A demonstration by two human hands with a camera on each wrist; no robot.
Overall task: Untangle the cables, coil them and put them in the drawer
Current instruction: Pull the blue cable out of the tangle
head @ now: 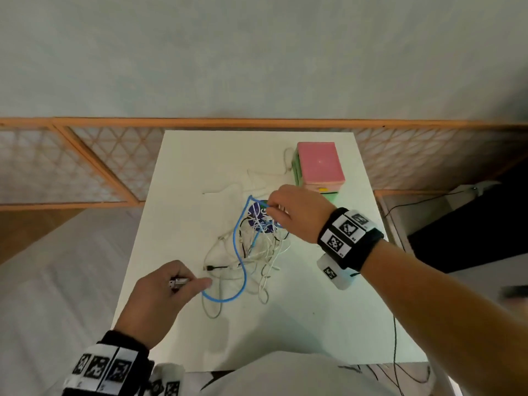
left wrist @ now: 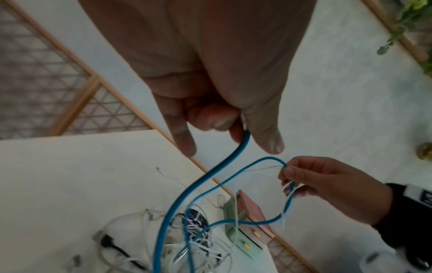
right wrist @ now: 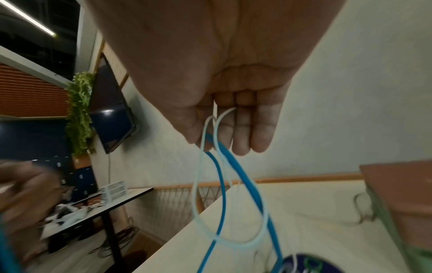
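Note:
A tangle of white, black and blue cables (head: 254, 247) lies mid-table over a dark blue round disc (head: 258, 215). My left hand (head: 183, 284) grips the plug end (head: 178, 282) of the blue cable (head: 240, 252) at the near left; in the left wrist view the blue cable (left wrist: 224, 166) runs out from between its thumb and fingers. My right hand (head: 271, 208) pinches a raised loop of the blue cable (right wrist: 243, 177) together with a thin white cable (right wrist: 198, 184) above the pile. The pink and green drawer box (head: 320, 167) stands at the far right.
The white table (head: 314, 324) has bare surface in front and to the left of the pile. An orange lattice fence (head: 85, 161) runs behind the table. Black wires (head: 395, 352) hang off the table's right edge.

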